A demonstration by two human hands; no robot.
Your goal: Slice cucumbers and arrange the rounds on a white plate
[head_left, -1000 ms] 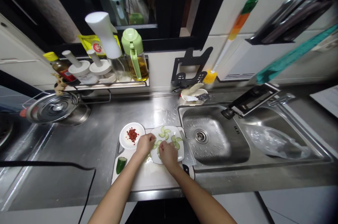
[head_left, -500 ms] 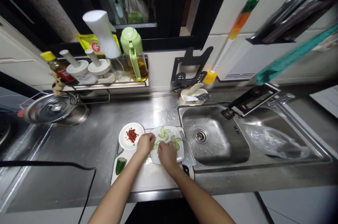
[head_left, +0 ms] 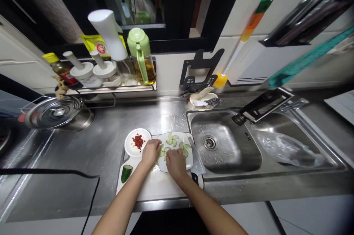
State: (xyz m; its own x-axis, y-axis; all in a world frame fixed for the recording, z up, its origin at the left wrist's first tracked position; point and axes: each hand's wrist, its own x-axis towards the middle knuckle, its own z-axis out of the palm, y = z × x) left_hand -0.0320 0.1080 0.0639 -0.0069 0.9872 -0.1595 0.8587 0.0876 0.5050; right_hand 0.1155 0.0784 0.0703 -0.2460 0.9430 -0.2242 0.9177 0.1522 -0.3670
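Note:
A white square plate [head_left: 188,164] carries cucumber slices [head_left: 172,138] set in small pinwheel groups. My left hand [head_left: 151,152] is at the plate's left edge, thumb and fingers drawn together beside the lower-left slices. Over the plate's middle, my right hand [head_left: 176,162] has its fingers curled down at the same group. Whatever either fingertip grips is hidden. Left of the plate, a white round bowl [head_left: 128,149] contains chopped red pieces [head_left: 138,141]. A cut cucumber piece [head_left: 126,173] lies on the white cutting board [head_left: 155,189] beneath. Close to the plate's right side rests a knife [head_left: 197,163].
The steel sink [head_left: 235,154] is to the right, its black faucet [head_left: 260,107] above and a plastic bag [head_left: 287,148] in the second basin. A rack [head_left: 118,89] at the back bears seasoning jars and an oil bottle [head_left: 142,61]. A lidded pot [head_left: 56,115] stands left; a black cable [head_left: 55,172] crosses the counter.
Both hands stay at the lower-left slice group with only slight finger movement. My right fingers have shifted a little. The plate, bowl and cucumber piece stay put.

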